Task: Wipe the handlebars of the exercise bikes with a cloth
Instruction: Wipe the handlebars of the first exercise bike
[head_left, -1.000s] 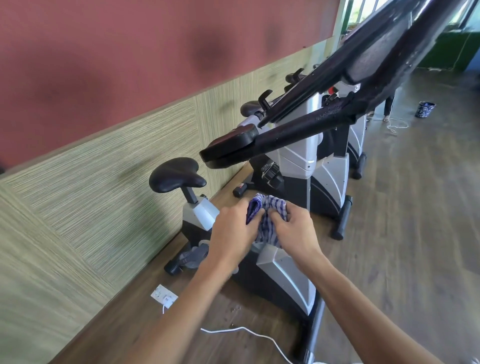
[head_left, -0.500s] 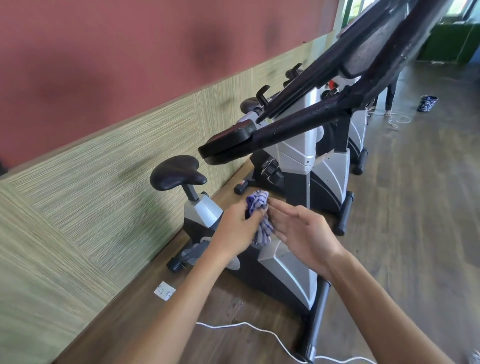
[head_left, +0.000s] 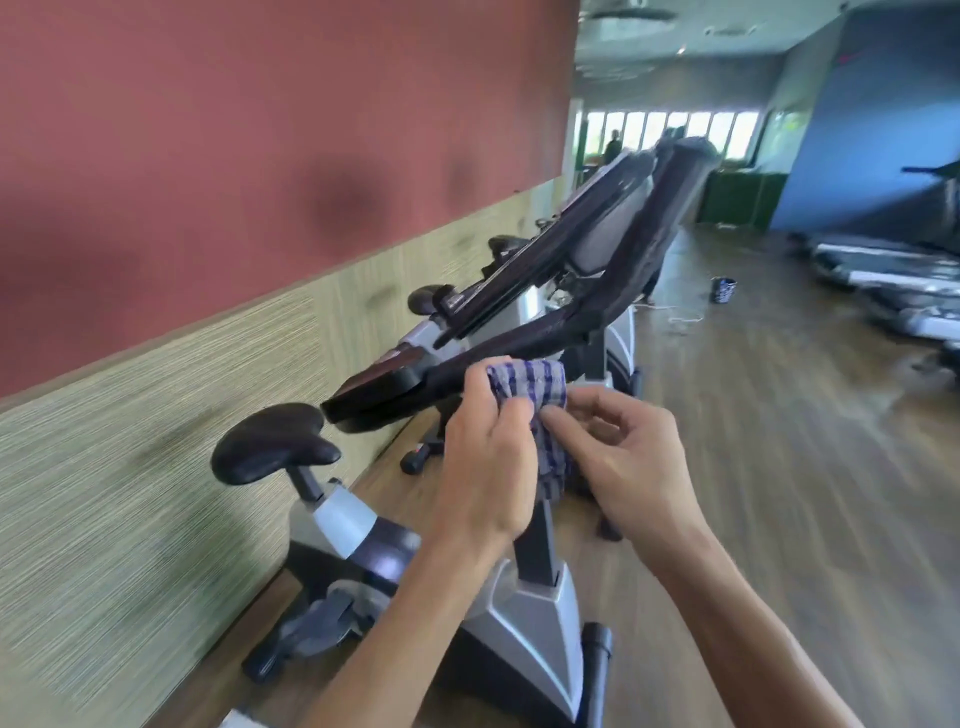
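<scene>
Checked blue-and-white cloth (head_left: 530, 387) sits bunched near the middle of the view, draped over the black handlebar (head_left: 524, 345) of the nearest exercise bike (head_left: 524, 618). The left hand (head_left: 488, 467) grips the cloth from the 9 o'clock side, fingers curled round the upper fold and pressing it against the bar. The right hand (head_left: 628, 457) is just beside it at 3 o'clock, its thumb and fingers loosely curled with the fingertips touching the hanging part of the cloth; whether it actually pinches the fabric I cannot tell. The handlebar slopes from a flat black end at 9 o'clock up towards a padded grip at 1 o'clock, and a dark console (head_left: 587, 234) is tilted just above it. A black saddle (head_left: 270, 441) stands at 8 o'clock of the hands, near the green textured wall panel (head_left: 130, 467), with a red wall (head_left: 234, 130) above. More bikes line up behind at 12 o'clock. On the wooden floor (head_left: 805, 467), a small dark bucket (head_left: 723, 290) stands well apart at 2 o'clock, and treadmills (head_left: 893, 280) lie blurred at 3 o'clock.
</scene>
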